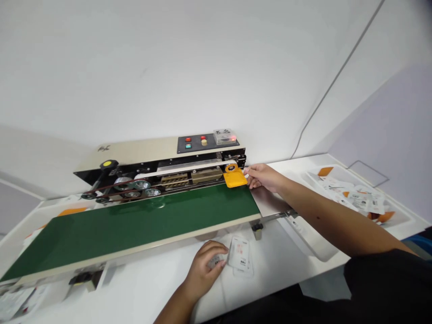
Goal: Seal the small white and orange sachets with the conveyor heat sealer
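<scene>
My left hand (206, 270) rests low in front of the conveyor, its fingers curled round a small white printed packet (216, 260). Just right of its fingertips, a few similar white packets (239, 253) lie overlapped on the table, the top one with red and black print. At the right end of the band sealing machine (145, 155), my right hand (259, 177) is closed in a pinch beside the yellow guard plate (235, 178). A small white edge shows at its fingertips; the rest is hidden.
The green conveyor belt (145, 225) runs along the machine's front. A control panel (199, 144) with buttons sits on top. On the right, a white tray (401, 220) holds several white and orange packets, and a white bin (313, 243) stands under my right forearm. More packets lie at far left.
</scene>
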### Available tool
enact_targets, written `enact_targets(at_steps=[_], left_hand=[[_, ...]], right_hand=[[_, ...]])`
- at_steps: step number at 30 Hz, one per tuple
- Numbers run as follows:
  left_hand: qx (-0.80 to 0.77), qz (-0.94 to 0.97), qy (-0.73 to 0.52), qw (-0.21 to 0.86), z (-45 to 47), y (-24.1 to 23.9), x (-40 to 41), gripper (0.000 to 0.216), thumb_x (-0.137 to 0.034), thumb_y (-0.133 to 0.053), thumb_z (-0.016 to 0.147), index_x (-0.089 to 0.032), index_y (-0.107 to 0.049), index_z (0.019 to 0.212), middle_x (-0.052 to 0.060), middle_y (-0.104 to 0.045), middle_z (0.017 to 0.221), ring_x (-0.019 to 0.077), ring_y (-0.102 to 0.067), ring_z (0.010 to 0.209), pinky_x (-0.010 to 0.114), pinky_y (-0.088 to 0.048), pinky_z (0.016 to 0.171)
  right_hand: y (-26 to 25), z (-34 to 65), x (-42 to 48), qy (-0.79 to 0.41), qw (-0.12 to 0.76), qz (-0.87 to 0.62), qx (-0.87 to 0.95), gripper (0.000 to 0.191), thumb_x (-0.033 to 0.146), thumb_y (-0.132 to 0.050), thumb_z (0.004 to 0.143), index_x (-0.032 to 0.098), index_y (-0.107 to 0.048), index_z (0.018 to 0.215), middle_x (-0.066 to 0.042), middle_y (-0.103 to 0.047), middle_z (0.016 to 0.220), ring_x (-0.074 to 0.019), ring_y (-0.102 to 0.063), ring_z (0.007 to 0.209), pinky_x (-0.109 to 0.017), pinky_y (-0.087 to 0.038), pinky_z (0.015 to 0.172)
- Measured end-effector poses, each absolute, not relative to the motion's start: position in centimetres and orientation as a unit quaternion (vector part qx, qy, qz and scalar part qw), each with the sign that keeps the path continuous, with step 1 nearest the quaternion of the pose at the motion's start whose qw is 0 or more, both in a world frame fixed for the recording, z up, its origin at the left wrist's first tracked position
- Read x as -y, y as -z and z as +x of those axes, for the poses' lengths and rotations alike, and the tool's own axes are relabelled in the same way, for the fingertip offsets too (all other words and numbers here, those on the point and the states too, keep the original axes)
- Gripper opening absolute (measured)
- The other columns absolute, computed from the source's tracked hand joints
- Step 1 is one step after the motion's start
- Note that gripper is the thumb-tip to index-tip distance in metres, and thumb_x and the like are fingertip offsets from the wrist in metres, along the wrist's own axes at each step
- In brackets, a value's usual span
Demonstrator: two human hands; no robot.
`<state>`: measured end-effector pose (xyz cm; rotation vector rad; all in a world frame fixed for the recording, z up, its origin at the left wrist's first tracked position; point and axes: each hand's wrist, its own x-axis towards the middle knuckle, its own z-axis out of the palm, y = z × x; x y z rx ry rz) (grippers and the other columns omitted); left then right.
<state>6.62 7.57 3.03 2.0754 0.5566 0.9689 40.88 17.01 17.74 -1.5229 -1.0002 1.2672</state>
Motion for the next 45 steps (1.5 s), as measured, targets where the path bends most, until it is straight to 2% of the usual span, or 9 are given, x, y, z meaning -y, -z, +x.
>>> enact_targets(at_steps=[3, 6, 11, 17, 20, 23, 27, 37, 45], left_hand=[[-0.200, 0.870, -0.304, 0.333, 6.7, -2.8, -7.6, 0.028, -0.031, -0.070, 0.099, -0.025, -0.072, 0.126, 0.012, -0.077, 0.125, 0.0284, -0.069, 0.121, 0.045, -0.058, 0.103], [-0.177, 0.923, -0.194, 0.282, 6.8, -2.6, -7.7, 0.062, -0.037, -0.075, 0.094, -0.030, -0.056, 0.153, 0.011, -0.061, 0.154, 0.0338, -0.051, 0.147, 0.054, -0.047, 0.118], [-0.152, 0.951, -0.105, 0.246, 7.1, -2.3, -8.1, 0.072, -0.042, -0.072, 0.098, -0.034, -0.042, 0.162, 0.009, -0.050, 0.163, 0.0361, -0.035, 0.158, 0.065, -0.029, 0.126], [-0.136, 0.942, -0.198, 0.235, 7.4, -2.5, -8.1, 0.042, -0.034, -0.069, 0.101, -0.032, -0.066, 0.143, 0.008, -0.076, 0.131, 0.0293, -0.062, 0.136, 0.056, -0.038, 0.123], [-0.143, 0.928, -0.271, 0.212, 7.7, -3.1, -8.1, 0.029, -0.028, -0.066, 0.103, -0.031, -0.074, 0.130, 0.006, -0.082, 0.113, 0.0242, -0.074, 0.106, 0.044, -0.054, 0.104], [-0.151, 0.916, -0.329, 0.175, 7.7, -3.6, -8.1, 0.024, -0.021, -0.061, 0.105, -0.027, -0.077, 0.122, 0.006, -0.082, 0.105, 0.0210, -0.072, 0.088, 0.035, -0.057, 0.082], [-0.157, 0.901, -0.371, 0.164, 7.4, -3.7, -8.1, 0.022, -0.019, -0.061, 0.104, -0.025, -0.077, 0.118, 0.006, -0.081, 0.099, 0.0190, -0.069, 0.081, 0.032, -0.055, 0.074], [-0.223, 0.869, -0.389, 0.209, 7.1, -3.6, -7.7, 0.014, -0.023, -0.062, 0.103, -0.020, -0.073, 0.094, 0.004, -0.073, 0.080, 0.0176, -0.068, 0.070, 0.027, -0.055, 0.067], [-0.213, 0.864, -0.389, 0.238, 6.7, -3.6, -7.3, 0.024, -0.033, -0.055, 0.105, -0.020, -0.062, 0.086, 0.003, -0.064, 0.071, 0.0176, -0.060, 0.064, 0.026, -0.046, 0.059]], right_hand=[[-18.1, 41.0, -15.4, -0.404, 0.492, -0.618, 0.462, 0.033, 0.048, -0.075, 0.094, 0.016, -0.068, 0.097, -0.004, -0.072, 0.074, -0.0101, -0.065, 0.053, -0.018, -0.053, 0.048], [-18.2, 40.4, -11.5, -0.346, 0.515, -0.590, 0.516, 0.038, 0.056, -0.070, 0.095, 0.018, -0.070, 0.100, -0.003, -0.071, 0.075, -0.0127, -0.067, 0.058, -0.022, -0.057, 0.053], [-16.7, 37.1, -4.2, -0.333, 0.401, -0.498, 0.693, 0.030, 0.047, -0.059, 0.103, 0.022, -0.076, 0.101, -0.003, -0.073, 0.075, -0.0156, -0.068, 0.062, -0.028, -0.056, 0.057], [-10.9, 33.9, -1.4, -0.284, 0.327, -0.441, 0.786, 0.026, 0.036, -0.057, 0.104, 0.022, -0.076, 0.112, -0.006, -0.077, 0.091, -0.0168, -0.069, 0.079, -0.029, -0.054, 0.076], [-7.9, 33.4, -1.3, -0.273, 0.313, -0.431, 0.801, 0.044, 0.051, -0.065, 0.099, 0.021, -0.071, 0.131, -0.012, -0.074, 0.119, -0.0238, -0.068, 0.106, -0.038, -0.054, 0.095], [-5.6, 33.0, -1.4, -0.251, 0.279, -0.429, 0.822, 0.057, 0.057, -0.073, 0.092, 0.021, -0.068, 0.137, -0.014, -0.070, 0.133, -0.0289, -0.060, 0.121, -0.044, -0.050, 0.105], [-3.7, 32.4, -1.6, -0.209, 0.259, -0.447, 0.830, 0.026, 0.034, -0.057, 0.104, 0.022, -0.075, 0.119, -0.009, -0.076, 0.111, -0.0246, -0.063, 0.108, -0.039, -0.051, 0.098], [-3.5, 32.4, -1.5, -0.153, 0.246, -0.495, 0.819, 0.043, 0.046, -0.042, 0.111, 0.021, -0.074, 0.097, -0.006, -0.074, 0.084, -0.0196, -0.066, 0.078, -0.030, -0.047, 0.072], [-11.5, 34.6, -1.6, -0.375, 0.284, -0.529, 0.706, 0.033, 0.047, -0.063, 0.101, 0.021, -0.076, 0.087, -0.002, -0.072, 0.073, -0.0142, -0.060, 0.060, -0.025, -0.039, 0.055]])
